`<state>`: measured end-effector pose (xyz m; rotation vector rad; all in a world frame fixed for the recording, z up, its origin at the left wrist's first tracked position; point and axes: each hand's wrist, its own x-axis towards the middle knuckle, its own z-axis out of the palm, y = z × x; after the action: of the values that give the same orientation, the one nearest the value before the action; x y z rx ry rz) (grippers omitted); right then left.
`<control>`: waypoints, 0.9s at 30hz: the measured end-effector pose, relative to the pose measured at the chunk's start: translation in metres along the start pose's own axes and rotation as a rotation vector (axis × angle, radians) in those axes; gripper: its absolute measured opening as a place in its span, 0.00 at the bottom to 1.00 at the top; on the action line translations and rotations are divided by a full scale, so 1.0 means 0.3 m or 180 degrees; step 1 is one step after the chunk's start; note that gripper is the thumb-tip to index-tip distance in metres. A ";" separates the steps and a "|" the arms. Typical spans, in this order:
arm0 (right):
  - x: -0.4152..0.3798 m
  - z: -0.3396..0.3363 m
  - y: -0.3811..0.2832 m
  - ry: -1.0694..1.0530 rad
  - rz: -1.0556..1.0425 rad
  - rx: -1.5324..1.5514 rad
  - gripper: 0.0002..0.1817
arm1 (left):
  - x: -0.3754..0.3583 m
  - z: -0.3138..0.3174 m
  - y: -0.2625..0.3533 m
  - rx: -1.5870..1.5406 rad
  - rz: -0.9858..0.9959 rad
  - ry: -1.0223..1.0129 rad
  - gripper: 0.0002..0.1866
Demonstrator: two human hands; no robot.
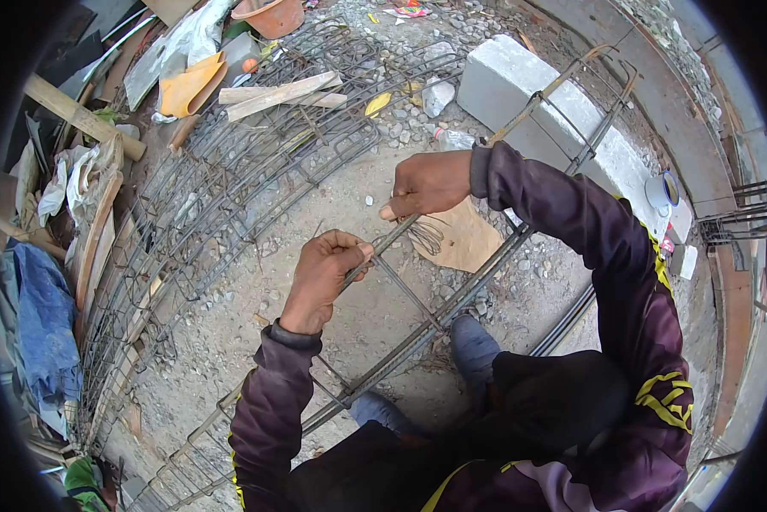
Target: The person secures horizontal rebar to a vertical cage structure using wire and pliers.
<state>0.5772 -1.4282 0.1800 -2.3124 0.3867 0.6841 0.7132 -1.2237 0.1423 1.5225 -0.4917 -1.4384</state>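
Note:
My left hand (pixel 325 275) grips a long steel rebar (pixel 452 305) of the cage in front of me, thumb pressed near a stirrup crossing. My right hand (pixel 428 184) sits just above and to the right, fingers pinched on the same bar where thin tie wire (pixel 426 235) curls out. The rebar cage (pixel 383 358) runs diagonally from lower left to upper right across my knees. Both arms wear dark purple sleeves.
A finished rebar cage (pixel 230 196) lies to the left on gravel. A concrete block (pixel 520 81) rests at the upper right, a piece of cardboard (pixel 464 239) under the bars. Wood scraps (pixel 281 94), sacks and an orange tub (pixel 272 15) clutter the top left.

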 end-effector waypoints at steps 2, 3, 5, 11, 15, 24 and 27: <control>-0.058 0.056 0.009 0.1083 -0.0662 -0.0668 0.11 | 0.005 -0.008 -0.001 -0.0035 -0.0018 -0.0068 0.05; -0.088 0.120 0.010 0.1946 -0.0980 -0.0657 0.11 | 0.009 -0.012 0.000 -0.0026 -0.0015 -0.0117 0.06; -0.164 0.211 -0.008 0.2511 -0.1094 -0.0589 0.10 | 0.010 -0.016 0.003 -0.0034 -0.0015 -0.0154 0.06; -0.224 0.332 -0.019 0.2872 -0.0840 -0.1781 0.12 | 0.004 -0.012 0.002 -0.0015 -0.0002 -0.0088 0.06; -0.167 0.365 0.013 0.3162 -0.0847 -0.1787 0.12 | 0.007 -0.008 0.005 0.0002 0.0042 -0.0124 0.06; -0.158 0.375 -0.031 0.2385 -0.0902 0.0241 0.10 | 0.004 -0.007 -0.004 -0.0030 0.0063 -0.0118 0.07; -0.168 0.327 -0.060 0.1437 0.0032 0.1564 0.16 | 0.002 -0.006 -0.001 -0.0010 0.0082 -0.0092 0.07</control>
<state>0.5080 -1.3435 0.1568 -1.9687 0.6863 0.0418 0.7149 -1.2232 0.1415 1.4896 -0.5242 -1.4424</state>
